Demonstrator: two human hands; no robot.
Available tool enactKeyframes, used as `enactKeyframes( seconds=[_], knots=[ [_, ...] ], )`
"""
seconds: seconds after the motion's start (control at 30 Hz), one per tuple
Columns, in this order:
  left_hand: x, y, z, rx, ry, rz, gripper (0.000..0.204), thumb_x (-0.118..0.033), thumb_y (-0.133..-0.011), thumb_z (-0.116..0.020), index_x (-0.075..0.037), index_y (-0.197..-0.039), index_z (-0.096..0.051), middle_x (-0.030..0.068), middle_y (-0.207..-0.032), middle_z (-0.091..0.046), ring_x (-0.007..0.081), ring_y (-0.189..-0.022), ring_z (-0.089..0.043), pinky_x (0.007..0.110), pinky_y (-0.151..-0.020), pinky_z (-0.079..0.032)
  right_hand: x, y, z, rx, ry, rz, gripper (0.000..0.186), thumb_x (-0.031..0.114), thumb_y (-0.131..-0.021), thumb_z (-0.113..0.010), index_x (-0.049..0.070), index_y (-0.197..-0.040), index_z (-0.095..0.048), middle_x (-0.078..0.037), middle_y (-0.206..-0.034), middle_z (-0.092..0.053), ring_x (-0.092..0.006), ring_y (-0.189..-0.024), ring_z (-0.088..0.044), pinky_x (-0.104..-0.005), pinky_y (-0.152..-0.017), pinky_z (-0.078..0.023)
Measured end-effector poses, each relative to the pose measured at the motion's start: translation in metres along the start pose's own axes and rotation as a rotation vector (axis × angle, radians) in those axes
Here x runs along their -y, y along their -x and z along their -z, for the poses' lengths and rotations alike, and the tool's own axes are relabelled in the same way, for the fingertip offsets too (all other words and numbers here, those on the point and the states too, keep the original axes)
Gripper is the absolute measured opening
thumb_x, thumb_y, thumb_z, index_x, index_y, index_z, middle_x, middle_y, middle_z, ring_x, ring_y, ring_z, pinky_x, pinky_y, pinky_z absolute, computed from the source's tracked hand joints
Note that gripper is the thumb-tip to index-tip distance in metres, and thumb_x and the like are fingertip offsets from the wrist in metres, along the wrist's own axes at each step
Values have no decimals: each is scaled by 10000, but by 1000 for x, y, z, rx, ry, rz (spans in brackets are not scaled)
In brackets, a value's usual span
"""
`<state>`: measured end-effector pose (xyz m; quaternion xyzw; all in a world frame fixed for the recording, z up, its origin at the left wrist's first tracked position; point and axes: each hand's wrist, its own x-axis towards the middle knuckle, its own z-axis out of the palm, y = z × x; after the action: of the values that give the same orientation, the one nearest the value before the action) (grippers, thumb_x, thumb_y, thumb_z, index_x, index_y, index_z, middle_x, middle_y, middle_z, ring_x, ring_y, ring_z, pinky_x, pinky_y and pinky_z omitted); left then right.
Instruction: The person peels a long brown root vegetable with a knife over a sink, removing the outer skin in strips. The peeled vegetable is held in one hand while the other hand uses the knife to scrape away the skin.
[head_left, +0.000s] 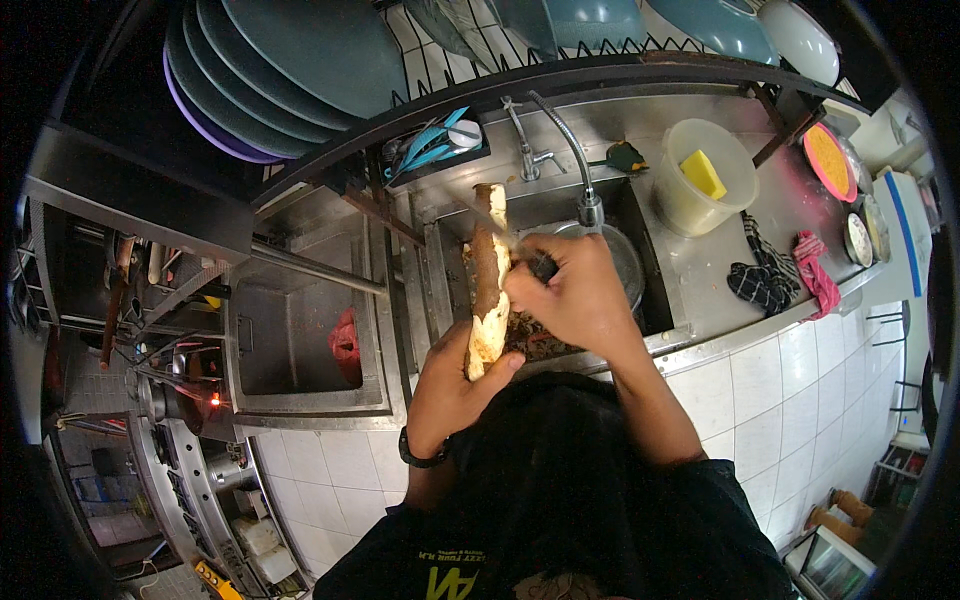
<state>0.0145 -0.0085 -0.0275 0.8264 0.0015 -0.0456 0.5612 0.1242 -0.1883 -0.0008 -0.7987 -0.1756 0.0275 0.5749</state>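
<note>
A long cassava root point(489, 285) stands nearly upright in the picture over the sink basin point(655, 290). Part of its brown skin is off, baring cream flesh along the right side and the lower end. My left hand point(455, 385) is closed around that lower end, the thumb on its right. In my right hand point(575, 290) is a knife with a dark handle point(542, 265). Its blade, smeared by motion, points up and left across the root's upper part. Brown peel scraps point(535, 340) lie in the basin below, partly hidden by my hands.
Behind the basin rise a tap point(525, 150) and a sprayer hose point(590, 205). At right are a plastic bucket point(690, 200) with a yellow sponge point(703, 175), and cloths point(765, 275). A second sink point(285, 340) is at left. Plates point(310, 60) fill a rack above.
</note>
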Motion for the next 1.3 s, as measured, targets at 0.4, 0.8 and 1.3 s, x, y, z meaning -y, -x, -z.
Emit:
enactKeyframes(
  seconds=[0.4, 0.8, 1.3],
  knots=[
    [21, 8, -6, 112, 627, -73, 461, -373, -1059, -594, 17, -1291, -515, 81, -1023, -601, 178, -815, -649, 335, -722, -543, 2, 8, 13, 221, -440, -6, 389, 268, -1015, -662, -38, -1254, -670, -105, -906, -766, -139, -698, -715, -281, -666, -542],
    [32, 10, -19, -11, 782, -223, 745, -452, -1051, -537, -15, -1583, -255, 153, -1543, -424, 275, -1408, -460, 411, -1170, -380, 20, 28, 1, 141, 51, 382, 685, 434, -901, -773, 55, -1438, -583, -168, -902, -725, -293, -761, -735, -383, -678, -548],
    [1, -15, 6, -179, 843, -414, 879, -574, -993, -581, -52, -1599, -219, 133, -1447, -480, 267, -1369, -478, 475, -1185, -372, -15, 27, 9, 21, 188, 405, 553, 320, -702, -911, 97, -1175, -733, -115, -1107, -710, -325, -1031, -685, -418, -889, -567]
  ],
)
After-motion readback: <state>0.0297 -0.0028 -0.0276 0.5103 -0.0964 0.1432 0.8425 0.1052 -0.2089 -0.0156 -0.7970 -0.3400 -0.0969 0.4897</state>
